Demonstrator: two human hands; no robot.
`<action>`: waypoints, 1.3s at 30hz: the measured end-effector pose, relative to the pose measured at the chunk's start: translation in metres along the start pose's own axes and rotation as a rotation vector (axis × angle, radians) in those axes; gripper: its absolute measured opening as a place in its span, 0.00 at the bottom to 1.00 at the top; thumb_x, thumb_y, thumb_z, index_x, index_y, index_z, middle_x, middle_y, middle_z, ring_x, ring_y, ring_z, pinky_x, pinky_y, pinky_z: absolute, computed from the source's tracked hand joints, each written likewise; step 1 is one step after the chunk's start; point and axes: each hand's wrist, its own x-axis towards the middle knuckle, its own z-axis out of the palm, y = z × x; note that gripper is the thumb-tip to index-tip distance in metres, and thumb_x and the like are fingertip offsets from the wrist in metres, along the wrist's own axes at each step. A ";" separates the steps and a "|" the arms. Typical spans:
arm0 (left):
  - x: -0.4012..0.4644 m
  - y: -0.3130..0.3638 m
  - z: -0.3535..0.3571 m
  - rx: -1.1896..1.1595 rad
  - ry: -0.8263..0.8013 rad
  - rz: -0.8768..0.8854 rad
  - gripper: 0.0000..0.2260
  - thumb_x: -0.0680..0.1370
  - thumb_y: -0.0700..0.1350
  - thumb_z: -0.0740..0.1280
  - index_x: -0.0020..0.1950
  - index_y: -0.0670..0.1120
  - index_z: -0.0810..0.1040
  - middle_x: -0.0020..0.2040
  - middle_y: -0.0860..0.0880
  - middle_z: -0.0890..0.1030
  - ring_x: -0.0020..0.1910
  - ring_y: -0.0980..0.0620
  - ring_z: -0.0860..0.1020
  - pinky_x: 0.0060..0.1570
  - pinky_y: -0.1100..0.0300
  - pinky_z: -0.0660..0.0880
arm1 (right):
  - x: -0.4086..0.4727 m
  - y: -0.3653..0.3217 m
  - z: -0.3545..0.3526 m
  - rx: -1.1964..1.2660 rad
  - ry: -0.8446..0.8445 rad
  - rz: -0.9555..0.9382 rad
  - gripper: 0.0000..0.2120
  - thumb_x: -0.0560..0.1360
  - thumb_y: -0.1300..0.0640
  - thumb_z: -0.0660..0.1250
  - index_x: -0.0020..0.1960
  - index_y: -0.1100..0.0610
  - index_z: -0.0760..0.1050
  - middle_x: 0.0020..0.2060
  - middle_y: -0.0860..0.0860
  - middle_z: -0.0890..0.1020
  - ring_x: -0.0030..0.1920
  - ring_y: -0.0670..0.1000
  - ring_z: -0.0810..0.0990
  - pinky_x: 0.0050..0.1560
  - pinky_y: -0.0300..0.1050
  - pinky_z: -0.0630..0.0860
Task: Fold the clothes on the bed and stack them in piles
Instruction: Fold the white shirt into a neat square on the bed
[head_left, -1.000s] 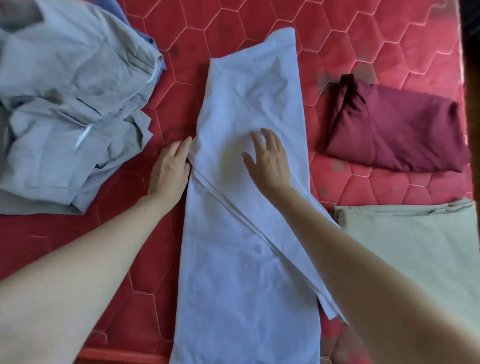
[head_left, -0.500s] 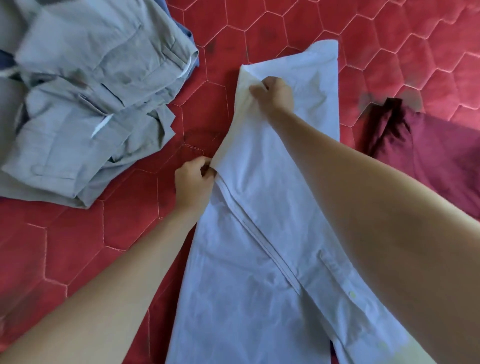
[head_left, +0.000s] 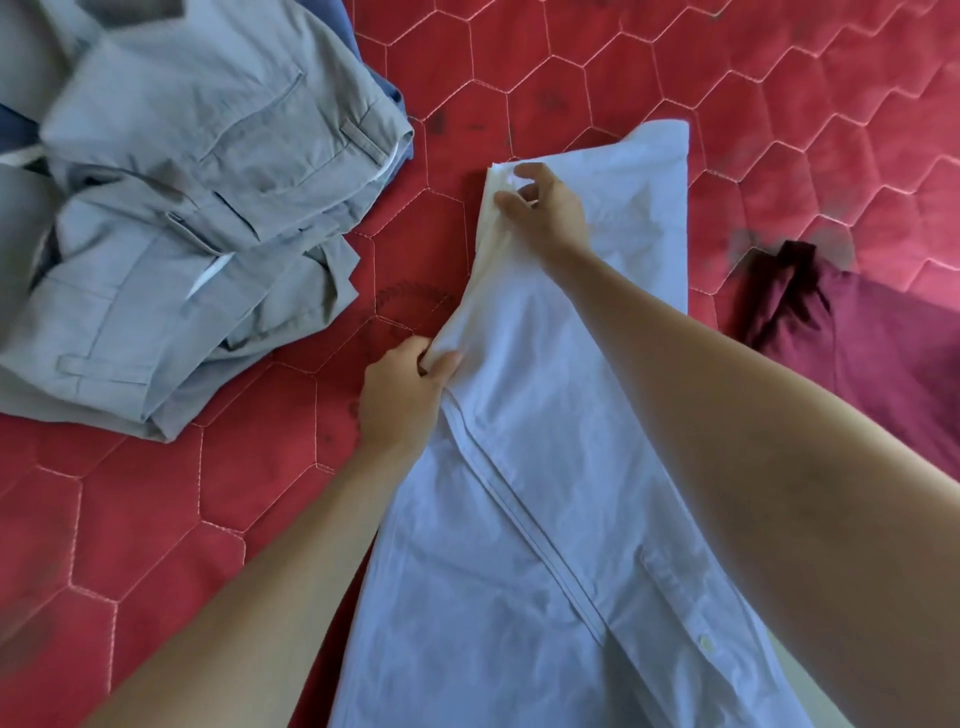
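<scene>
A pale blue-white shirt (head_left: 545, 493) lies lengthwise down the middle of the red quilted bed (head_left: 156, 519), folded into a long narrow strip with its button placket running diagonally. My left hand (head_left: 405, 395) pinches the shirt's left edge about halfway up. My right hand (head_left: 545, 213) grips the same edge near the far top corner, lifting the fabric slightly off the bed. A folded maroon garment (head_left: 857, 353) lies to the right.
A pile of grey trousers (head_left: 182, 234) with blue cloth under it fills the upper left. Bare red mattress shows at lower left and along the far side. A sliver of beige fabric (head_left: 826, 696) peeks out at the bottom right under my arm.
My hands went from lying flat on the shirt to gripping its left edge. My right hand reached to the far corner, and the view shifted left and closer.
</scene>
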 end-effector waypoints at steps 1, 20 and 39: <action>-0.002 -0.002 0.002 0.012 0.015 -0.003 0.17 0.77 0.50 0.68 0.32 0.44 0.69 0.26 0.52 0.69 0.25 0.56 0.65 0.30 0.58 0.63 | 0.005 -0.003 0.000 -0.027 -0.023 0.009 0.19 0.74 0.48 0.68 0.64 0.51 0.73 0.44 0.43 0.77 0.45 0.44 0.75 0.41 0.38 0.69; 0.016 0.032 0.017 0.564 0.275 0.425 0.21 0.78 0.39 0.59 0.71 0.36 0.67 0.70 0.39 0.70 0.72 0.41 0.66 0.70 0.46 0.64 | -0.013 -0.017 0.022 -0.473 0.335 -0.571 0.21 0.81 0.51 0.54 0.71 0.56 0.69 0.68 0.54 0.72 0.70 0.54 0.67 0.67 0.47 0.63; -0.069 -0.037 0.046 0.882 0.045 0.431 0.23 0.82 0.50 0.49 0.77 0.45 0.60 0.79 0.40 0.51 0.78 0.42 0.50 0.75 0.42 0.52 | -0.113 0.032 0.009 -0.603 0.162 -0.293 0.25 0.82 0.47 0.48 0.78 0.52 0.56 0.77 0.59 0.55 0.78 0.58 0.50 0.75 0.59 0.44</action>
